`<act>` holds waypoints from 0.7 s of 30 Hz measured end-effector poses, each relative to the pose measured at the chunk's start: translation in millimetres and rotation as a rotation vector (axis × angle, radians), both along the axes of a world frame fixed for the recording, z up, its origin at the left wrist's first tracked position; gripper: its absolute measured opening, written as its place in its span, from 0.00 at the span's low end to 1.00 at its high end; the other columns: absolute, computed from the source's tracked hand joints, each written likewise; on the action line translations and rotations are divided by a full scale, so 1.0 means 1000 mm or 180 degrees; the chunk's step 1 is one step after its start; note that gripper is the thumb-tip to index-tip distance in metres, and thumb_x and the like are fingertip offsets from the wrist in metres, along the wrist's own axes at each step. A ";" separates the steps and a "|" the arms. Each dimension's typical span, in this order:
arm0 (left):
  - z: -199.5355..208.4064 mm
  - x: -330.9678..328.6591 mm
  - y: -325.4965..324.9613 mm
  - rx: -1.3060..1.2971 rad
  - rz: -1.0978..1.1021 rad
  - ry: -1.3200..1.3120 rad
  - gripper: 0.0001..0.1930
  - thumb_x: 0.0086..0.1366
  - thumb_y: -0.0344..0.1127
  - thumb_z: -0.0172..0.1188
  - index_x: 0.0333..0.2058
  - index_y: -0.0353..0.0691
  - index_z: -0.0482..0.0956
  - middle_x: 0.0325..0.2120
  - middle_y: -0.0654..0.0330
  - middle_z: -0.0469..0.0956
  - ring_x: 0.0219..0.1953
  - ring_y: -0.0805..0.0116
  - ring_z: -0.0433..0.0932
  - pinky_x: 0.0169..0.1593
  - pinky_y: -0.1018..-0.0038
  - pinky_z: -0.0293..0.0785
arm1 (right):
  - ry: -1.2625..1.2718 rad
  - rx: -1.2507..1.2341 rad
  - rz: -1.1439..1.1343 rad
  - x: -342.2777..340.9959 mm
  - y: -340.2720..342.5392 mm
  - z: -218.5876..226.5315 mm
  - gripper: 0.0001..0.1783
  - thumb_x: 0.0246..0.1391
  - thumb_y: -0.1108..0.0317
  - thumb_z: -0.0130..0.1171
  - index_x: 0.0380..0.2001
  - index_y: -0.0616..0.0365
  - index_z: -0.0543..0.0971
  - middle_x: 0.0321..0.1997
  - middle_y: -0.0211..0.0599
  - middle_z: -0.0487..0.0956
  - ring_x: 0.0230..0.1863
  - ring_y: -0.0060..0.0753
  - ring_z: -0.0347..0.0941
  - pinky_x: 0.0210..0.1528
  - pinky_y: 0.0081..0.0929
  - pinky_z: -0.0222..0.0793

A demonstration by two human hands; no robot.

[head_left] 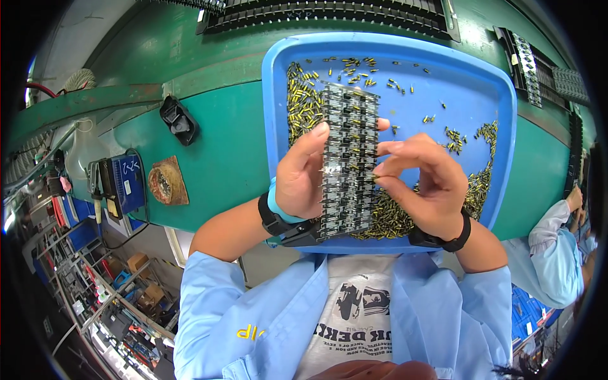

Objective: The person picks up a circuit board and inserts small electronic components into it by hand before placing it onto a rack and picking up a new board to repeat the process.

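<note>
My left hand [299, 183] is wrapped round a long black rack [349, 164] set with rows of shiny metal clips. It holds the rack upright over the blue tray [273, 82], thumb along the left edge and a fingertip showing past the right edge. At the rack's right edge, my right hand [434, 183] pinches a small yellow-and-black cylindrical part [376, 178] between thumb and forefinger. Most of that part is hidden by the fingertips. Loose parts of the same look lie in the tray, with a heap [304, 101] at the left and more [392, 218] at the near side.
The tray stands on a green table [228, 177]. To the left lie a black holder [179, 120] and a brown square piece with a round dish [168, 181]. More black racks [329, 16] line the far side. A co-worker's sleeve [557, 253] shows at the right.
</note>
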State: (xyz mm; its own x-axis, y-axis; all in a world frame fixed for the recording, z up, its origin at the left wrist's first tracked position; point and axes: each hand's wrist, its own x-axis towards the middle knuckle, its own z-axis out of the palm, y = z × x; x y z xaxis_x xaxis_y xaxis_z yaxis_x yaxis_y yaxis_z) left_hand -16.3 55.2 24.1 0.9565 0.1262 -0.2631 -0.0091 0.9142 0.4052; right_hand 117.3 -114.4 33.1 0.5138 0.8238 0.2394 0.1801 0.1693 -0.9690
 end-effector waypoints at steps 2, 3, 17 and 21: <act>0.004 0.000 0.001 -0.0025 -0.0056 -0.0030 0.31 0.80 0.50 0.39 0.69 0.32 0.62 0.67 0.47 0.69 0.62 0.57 0.78 0.63 0.59 0.79 | -0.0372 0.0000 0.0091 0.000 0.002 0.002 0.25 0.48 0.84 0.73 0.51 0.58 0.82 0.40 0.33 0.88 0.41 0.29 0.80 0.49 0.31 0.76; 0.005 -0.001 0.001 -0.0038 -0.0086 -0.0048 0.30 0.80 0.50 0.39 0.69 0.32 0.62 0.67 0.48 0.70 0.61 0.59 0.79 0.62 0.60 0.79 | -0.0559 0.0023 0.0126 -0.001 0.003 0.002 0.25 0.48 0.85 0.72 0.51 0.58 0.81 0.39 0.33 0.88 0.41 0.30 0.78 0.52 0.36 0.77; 0.003 -0.002 -0.002 0.0016 -0.0070 -0.0032 0.27 0.79 0.45 0.43 0.70 0.37 0.58 0.67 0.47 0.69 0.63 0.58 0.77 0.63 0.59 0.78 | -0.1221 -0.0087 0.0091 -0.007 0.004 0.006 0.22 0.45 0.84 0.75 0.44 0.53 0.84 0.38 0.24 0.86 0.37 0.30 0.69 0.57 0.42 0.79; 0.000 -0.002 -0.003 0.0029 -0.0080 -0.0198 0.28 0.79 0.45 0.44 0.71 0.38 0.56 0.67 0.47 0.67 0.65 0.55 0.74 0.65 0.57 0.76 | -0.1409 -0.0149 0.0111 -0.007 0.004 0.009 0.22 0.45 0.84 0.75 0.43 0.52 0.85 0.36 0.22 0.85 0.37 0.30 0.68 0.54 0.41 0.81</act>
